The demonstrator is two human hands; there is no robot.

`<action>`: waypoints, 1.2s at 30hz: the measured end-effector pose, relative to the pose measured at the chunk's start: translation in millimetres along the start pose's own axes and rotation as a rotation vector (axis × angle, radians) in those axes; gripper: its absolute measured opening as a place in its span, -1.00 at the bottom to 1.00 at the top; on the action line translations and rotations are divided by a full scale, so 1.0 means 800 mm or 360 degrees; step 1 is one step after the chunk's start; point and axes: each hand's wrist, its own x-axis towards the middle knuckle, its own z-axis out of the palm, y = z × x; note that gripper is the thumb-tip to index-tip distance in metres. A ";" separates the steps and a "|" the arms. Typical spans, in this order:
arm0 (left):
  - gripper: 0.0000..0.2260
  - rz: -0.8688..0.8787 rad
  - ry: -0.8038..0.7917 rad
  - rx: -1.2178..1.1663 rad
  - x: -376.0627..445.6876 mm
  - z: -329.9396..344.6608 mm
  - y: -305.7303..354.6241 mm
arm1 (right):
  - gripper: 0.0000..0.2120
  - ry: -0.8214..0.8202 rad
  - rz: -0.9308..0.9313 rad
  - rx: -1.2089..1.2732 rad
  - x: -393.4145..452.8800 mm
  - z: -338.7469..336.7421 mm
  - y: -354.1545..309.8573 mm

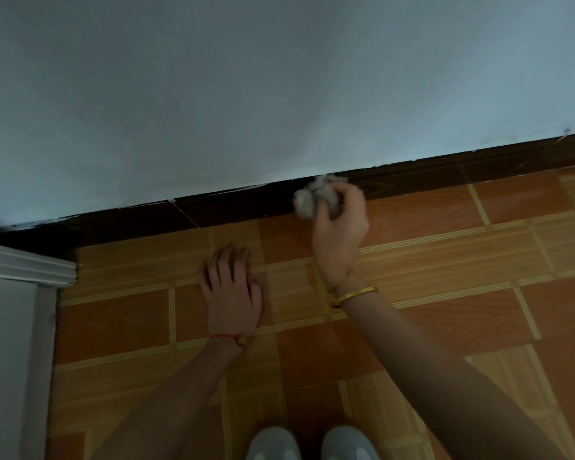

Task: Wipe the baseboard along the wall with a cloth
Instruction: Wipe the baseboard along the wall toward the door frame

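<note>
A dark brown baseboard [429,174] runs along the foot of a pale wall [246,94], rising from lower left to upper right. My right hand [341,224] grips a bunched grey cloth [309,200] and holds it against the baseboard near the middle of the view. A gold bangle sits on that wrist. My left hand [231,290] rests flat on the tiled floor, fingers spread, a short way in front of the baseboard. A red string circles its wrist.
The floor [462,260] is orange-brown tile with yellow striped bands. A white door frame or cabinet edge [20,293] stands at the left, meeting the baseboard's left end. Two grey shoe tips [309,443] show at the bottom centre.
</note>
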 end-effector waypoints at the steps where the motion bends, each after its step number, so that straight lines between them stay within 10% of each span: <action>1: -0.55 -0.0006 -0.0003 0.0004 0.000 0.000 0.000 | -0.84 0.0105 0.0085 0.0023 0.008 -0.006 0.001; 6: -0.54 -0.0018 -0.0022 0.0032 0.001 0.001 0.003 | -0.83 0.0250 0.0169 0.0043 0.017 -0.009 -0.004; 13: -0.55 -0.0012 -0.0010 0.0020 0.001 0.001 0.001 | -0.81 -0.0219 -0.0165 -0.0033 -0.017 0.019 -0.013; 22: -0.55 -0.0029 -0.0042 0.0004 0.001 0.001 0.000 | -0.84 0.0191 0.0225 -0.0141 0.021 -0.015 0.036; 30: -0.55 -0.0017 -0.0017 0.0014 0.001 0.001 0.001 | -0.79 -0.0359 0.0116 -0.0097 -0.029 0.035 0.018; 36: -0.55 -0.0019 -0.0005 -0.0002 0.001 0.000 0.002 | -0.80 0.0097 0.0431 -0.0130 0.007 -0.003 0.048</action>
